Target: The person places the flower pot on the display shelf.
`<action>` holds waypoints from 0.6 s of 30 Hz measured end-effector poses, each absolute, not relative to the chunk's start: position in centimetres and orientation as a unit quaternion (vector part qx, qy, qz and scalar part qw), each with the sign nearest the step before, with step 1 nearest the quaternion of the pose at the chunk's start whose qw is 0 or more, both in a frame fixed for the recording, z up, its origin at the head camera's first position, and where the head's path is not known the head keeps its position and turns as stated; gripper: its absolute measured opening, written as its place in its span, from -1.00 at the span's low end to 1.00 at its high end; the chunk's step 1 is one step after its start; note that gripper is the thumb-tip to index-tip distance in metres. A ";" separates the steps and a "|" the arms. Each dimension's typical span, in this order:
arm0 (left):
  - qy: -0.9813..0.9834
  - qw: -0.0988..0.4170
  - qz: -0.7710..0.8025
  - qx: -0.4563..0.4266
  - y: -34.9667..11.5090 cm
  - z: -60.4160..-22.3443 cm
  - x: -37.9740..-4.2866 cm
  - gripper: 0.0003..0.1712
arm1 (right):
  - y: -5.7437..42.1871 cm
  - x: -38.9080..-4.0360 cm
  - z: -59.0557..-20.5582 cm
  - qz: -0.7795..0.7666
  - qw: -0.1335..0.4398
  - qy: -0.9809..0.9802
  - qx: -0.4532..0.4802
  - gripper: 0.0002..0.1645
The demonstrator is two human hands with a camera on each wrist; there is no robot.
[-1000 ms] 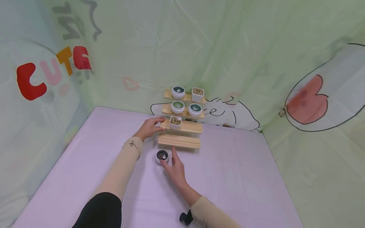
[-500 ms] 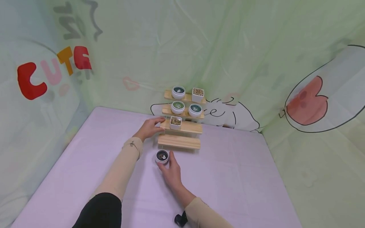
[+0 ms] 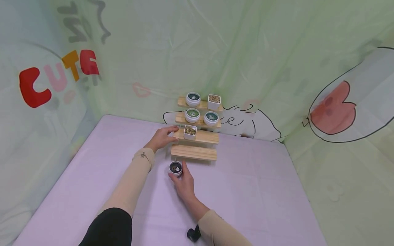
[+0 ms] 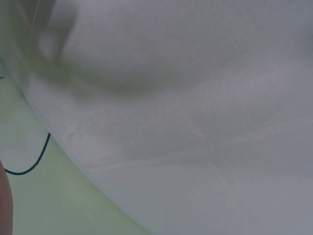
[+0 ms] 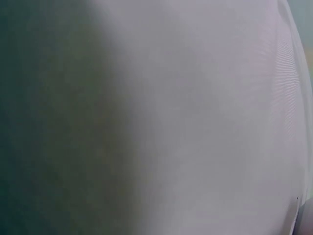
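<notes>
My left hand (image 3: 160, 138) grips the left end of a tiered wooden display stand (image 3: 204, 136), thumb and fingers around one plank's end. Just in front of the lowest plank, a small round white pot (image 3: 175, 167) with dark filling sits on the cloth. My right hand (image 3: 185, 184) holds this pot between thumb and fingers at its right and near side. On the third plank down stands a square white pot (image 3: 189, 132) with speckled filling. The wrist views show mostly cloth, and neither pot nor stand can be made out there.
Higher planks carry a dark round pot (image 3: 193, 99), another square pot (image 3: 214, 101), a green round pot (image 3: 192, 115) and a teal round pot (image 3: 211, 118). A lilac cloth (image 3: 261, 191) covers the table. Printed green curtains (image 3: 147, 51) hang behind and at the sides.
My right hand has shifted slightly left and closed in on the round pot, its fingers moving from spread beside it to around it. The left hand and stand stay in place.
</notes>
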State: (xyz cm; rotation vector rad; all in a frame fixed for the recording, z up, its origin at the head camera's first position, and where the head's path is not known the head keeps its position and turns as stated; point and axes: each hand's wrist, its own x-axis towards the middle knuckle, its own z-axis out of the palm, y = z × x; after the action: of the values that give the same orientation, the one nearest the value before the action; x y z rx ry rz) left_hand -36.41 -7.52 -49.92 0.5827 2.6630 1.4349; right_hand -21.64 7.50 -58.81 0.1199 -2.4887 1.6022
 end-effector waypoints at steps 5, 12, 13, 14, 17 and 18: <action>0.863 0.031 0.468 0.190 -7.5 -49.9 -36.4 -0.37 | 7.3 -21.9 -58.8 0.534 0.091 -0.840 0.034 -0.06; 0.866 0.036 0.464 0.184 -7.5 -49.8 -36.5 -0.36 | 7.3 -22.1 -58.6 0.514 0.095 -0.852 0.034 -0.09; 0.866 0.036 0.463 0.185 -7.5 -49.9 -36.5 -0.36 | 7.3 -22.1 -58.6 0.513 0.096 -0.852 0.034 -0.10; 0.866 0.034 0.463 0.186 -7.5 -49.9 -36.5 -0.36 | 7.3 -22.1 -58.6 0.513 0.096 -0.852 0.036 -0.10; 0.865 0.035 0.465 0.184 -7.5 -49.9 -36.5 -0.36 | 7.2 -22.2 -58.6 0.510 0.096 -0.854 0.042 -0.12; 0.865 0.036 0.466 0.183 -7.5 -49.9 -36.5 -0.36 | 7.2 -22.2 -58.5 0.510 0.095 -0.853 0.044 -0.12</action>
State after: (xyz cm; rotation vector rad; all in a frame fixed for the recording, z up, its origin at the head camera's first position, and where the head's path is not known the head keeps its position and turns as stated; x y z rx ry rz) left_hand -36.48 -7.48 -49.86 0.5621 2.6564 1.4321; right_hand -22.25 7.23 -58.52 0.1317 -2.5295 1.5130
